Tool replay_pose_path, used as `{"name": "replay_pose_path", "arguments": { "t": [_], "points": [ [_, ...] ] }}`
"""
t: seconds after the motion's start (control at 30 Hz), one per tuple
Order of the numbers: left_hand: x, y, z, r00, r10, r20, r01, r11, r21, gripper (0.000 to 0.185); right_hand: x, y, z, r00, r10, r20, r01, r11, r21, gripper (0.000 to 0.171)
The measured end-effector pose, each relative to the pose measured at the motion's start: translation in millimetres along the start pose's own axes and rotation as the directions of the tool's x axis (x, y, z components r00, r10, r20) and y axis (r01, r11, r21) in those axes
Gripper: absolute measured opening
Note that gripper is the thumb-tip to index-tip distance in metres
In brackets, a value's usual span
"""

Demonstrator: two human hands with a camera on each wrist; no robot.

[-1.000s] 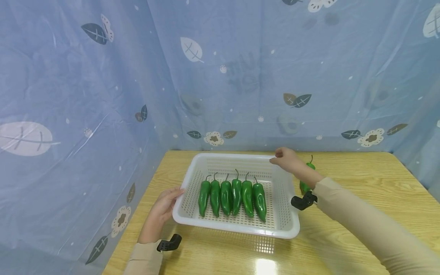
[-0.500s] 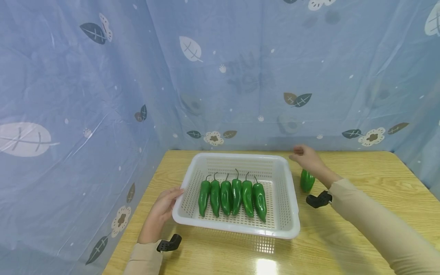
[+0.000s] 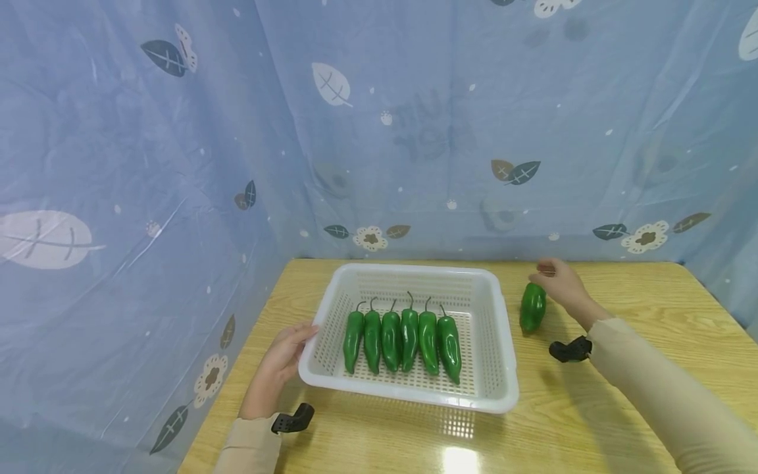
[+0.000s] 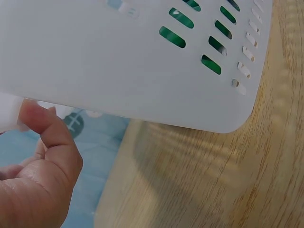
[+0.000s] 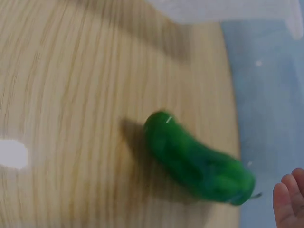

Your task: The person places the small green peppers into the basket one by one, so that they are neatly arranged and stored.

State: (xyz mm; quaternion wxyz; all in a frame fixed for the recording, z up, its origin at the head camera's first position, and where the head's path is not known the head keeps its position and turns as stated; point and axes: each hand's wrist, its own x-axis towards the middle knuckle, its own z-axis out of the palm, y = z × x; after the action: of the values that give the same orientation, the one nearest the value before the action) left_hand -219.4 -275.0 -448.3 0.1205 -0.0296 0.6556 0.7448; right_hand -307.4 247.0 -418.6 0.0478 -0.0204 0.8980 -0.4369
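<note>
A white slotted basket (image 3: 497, 342) stands on the wooden table (image 3: 639, 309) with several green peppers (image 3: 408, 336) lined up side by side inside. My left hand (image 3: 283, 359) holds the basket's left rim, thumb (image 4: 47, 133) against the white wall (image 4: 118, 57). One loose green pepper (image 3: 532, 307) lies on the table just right of the basket. My right hand (image 3: 553, 276) hovers over its far stem end with relaxed fingers. In the right wrist view the fingertips (image 5: 289, 199) stay a little apart from that pepper (image 5: 199, 161).
Blue curtains printed with leaves and flowers (image 3: 367, 164) close off the back and left of the table. Bare wood (image 3: 651, 368) shows to the right of and in front of the basket. The table's left edge (image 3: 237, 368) runs close beside my left hand.
My right hand has left the basket's far right corner and moved right, to just above the loose pepper. The left hand and the basket have stayed put.
</note>
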Motion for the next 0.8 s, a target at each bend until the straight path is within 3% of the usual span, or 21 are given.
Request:
{"name": "replay_pose_path", "arguments": {
  "t": [0.5, 0.8],
  "points": [
    [1.6, -0.9, 0.2, 1.0, 0.002, 0.004, -0.002, 1.0, 0.011, 0.051, 3.7, 49.8, 5.3, 1.0, 0.004, -0.009, -0.003, 1.0, 0.021, 0.066],
    [0.4, -1.6, -1.1, 1.0, -0.002, 0.024, 0.001, 0.999, 0.035, 0.051, 5.3, 55.1, 17.6, 1.0, -0.006, 0.013, 0.005, 0.999, 0.049, 0.064]
  ]
}}
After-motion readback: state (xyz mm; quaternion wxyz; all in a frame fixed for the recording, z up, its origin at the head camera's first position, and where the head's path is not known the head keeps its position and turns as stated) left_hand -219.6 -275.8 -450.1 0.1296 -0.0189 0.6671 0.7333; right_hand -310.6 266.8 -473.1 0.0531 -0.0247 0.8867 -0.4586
